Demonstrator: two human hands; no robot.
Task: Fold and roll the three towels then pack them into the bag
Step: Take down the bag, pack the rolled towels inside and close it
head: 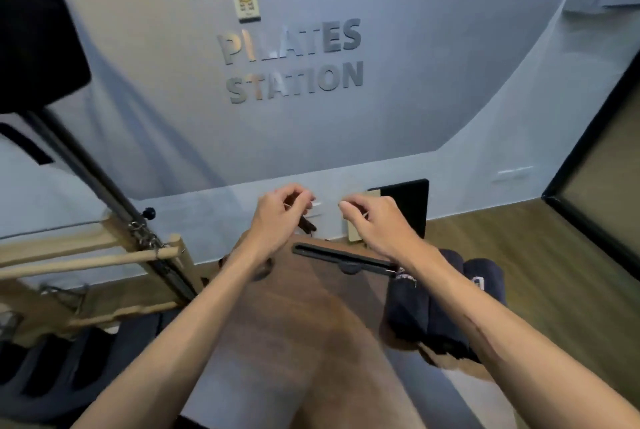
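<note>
Three dark navy rolled towels [436,307] lie side by side on the right part of the brown wooden table [304,293], partly under my right forearm. Both hands are raised over the table's far end, a short gap between them. My left hand [277,217] and my right hand [374,224] each have thumb and fingers curled in a pinch on a thin, pale, see-through edge, which looks like the bag's rim [325,203]. Pale bluish material [242,383] hangs blurred below between my forearms. The frame is motion-blurred.
A black slotted bar [343,257] lies across the table's far end. Wooden pilates equipment with dowels and metal rails [138,255] stands at the left. A black board [405,207] leans on the wall behind. Wooden floor [502,241] extends to the right.
</note>
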